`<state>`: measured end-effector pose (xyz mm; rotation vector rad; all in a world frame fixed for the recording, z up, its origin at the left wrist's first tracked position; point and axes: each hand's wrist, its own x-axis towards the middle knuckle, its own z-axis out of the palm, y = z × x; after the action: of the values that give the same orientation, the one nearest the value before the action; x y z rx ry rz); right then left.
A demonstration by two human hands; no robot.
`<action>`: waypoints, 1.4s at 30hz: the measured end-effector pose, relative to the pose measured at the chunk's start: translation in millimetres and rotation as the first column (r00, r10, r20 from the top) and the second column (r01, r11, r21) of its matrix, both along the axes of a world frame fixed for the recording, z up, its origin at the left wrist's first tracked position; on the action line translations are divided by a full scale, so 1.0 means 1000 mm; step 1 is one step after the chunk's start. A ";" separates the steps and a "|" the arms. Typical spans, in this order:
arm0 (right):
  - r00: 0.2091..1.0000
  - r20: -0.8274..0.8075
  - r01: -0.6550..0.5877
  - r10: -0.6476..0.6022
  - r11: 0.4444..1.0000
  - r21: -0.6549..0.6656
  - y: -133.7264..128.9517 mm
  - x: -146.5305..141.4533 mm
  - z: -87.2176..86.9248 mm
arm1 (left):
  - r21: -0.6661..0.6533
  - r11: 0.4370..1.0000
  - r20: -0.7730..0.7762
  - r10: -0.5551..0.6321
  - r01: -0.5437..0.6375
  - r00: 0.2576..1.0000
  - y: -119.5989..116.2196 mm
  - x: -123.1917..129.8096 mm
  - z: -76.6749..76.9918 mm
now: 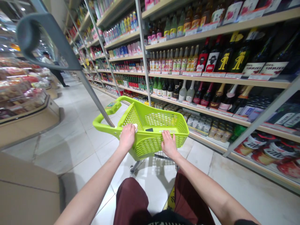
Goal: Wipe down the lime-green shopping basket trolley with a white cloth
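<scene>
In a supermarket aisle, a lime-green shopping cart (146,143) stands on the pale tiled floor (79,134), near the lower edge of a drinks shelf (280,82). A person's left hand (127,137) curls over the near rim toward the handle end, fingers closed on a scrap of white material (135,127); the right hand (169,143) rests farther along that rim, half open, thumb apart, holding nothing that shows. A small dark item (149,130) lies inside, by the near wall. The perforated sides suggest stiff plastic, light and perhaps slightly slippery; on its caster (133,169) the cart probably rolls easily. The handle bar (103,126) looks the surest hold, the rim a steadying one.
</scene>
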<state>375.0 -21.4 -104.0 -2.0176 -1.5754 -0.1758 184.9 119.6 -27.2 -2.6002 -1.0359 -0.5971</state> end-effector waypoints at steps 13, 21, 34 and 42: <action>0.805 -0.455 -0.186 0.380 0.890 0.416 0.049 -0.056 0.044 | -0.532 0.391 0.843 0.327 0.751 0.427 -0.032 0.064 -0.015; 0.922 -0.283 -0.115 0.266 0.883 0.454 0.073 -0.061 0.058 | -0.627 0.577 0.677 0.070 0.523 0.733 -0.027 0.030 0.024; 0.970 0.082 -0.241 0.229 0.951 0.195 0.049 -0.006 0.015 | 0.024 0.998 -0.006 0.066 -0.066 0.998 -0.005 -0.011 -0.006; 0.996 0.020 -0.088 0.086 0.973 0.215 0.016 0.029 0.004 | 0.071 0.992 0.045 0.099 -0.102 0.994 -0.008 -0.003 -0.013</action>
<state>404.0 -5.2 -99.8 -1.7806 -1.5750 -0.3103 181.9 112.1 -40.5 -2.4663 -1.1284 -0.6544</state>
